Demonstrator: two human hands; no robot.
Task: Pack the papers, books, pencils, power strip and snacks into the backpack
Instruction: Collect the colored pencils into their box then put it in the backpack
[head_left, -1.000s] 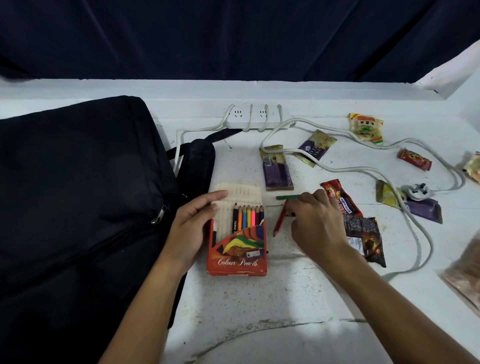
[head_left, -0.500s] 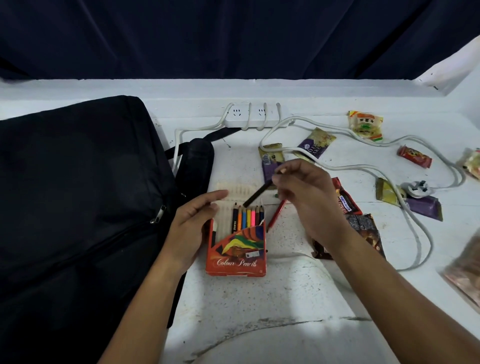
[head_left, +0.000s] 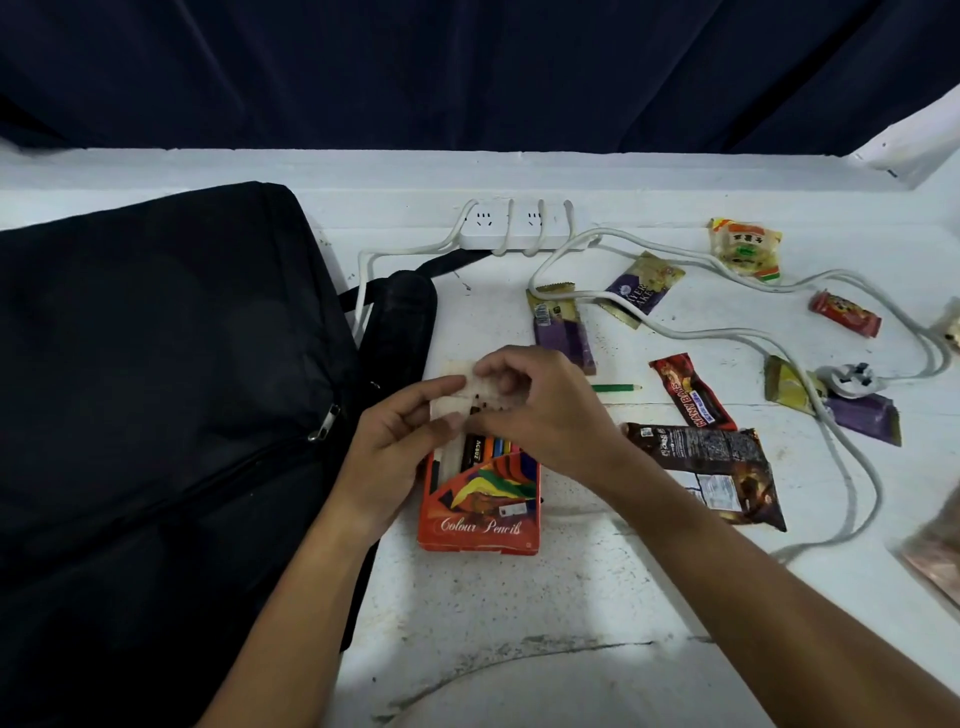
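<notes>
White table (head_left: 519, 623), dark curtain behind; pencil box (head_left: 480, 512) just right of backpack (head_left: 156, 389), left hand (head_left: 400, 452) gripping its side, right hand (head_left: 540, 410) pinching flap (head_left: 467, 387); pencil-loading step, green pencil (head_left: 615, 387) loose at right probably next.

Single head view, close, looking forward-down over white table (head_left: 519, 623).

White table (head_left: 519, 649), dark curtain (head_left: 467, 67), staged workspace

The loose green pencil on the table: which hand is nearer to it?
Right. The right hand lies just left of the green pencil; the left hand is farther left, beyond it.
</notes>
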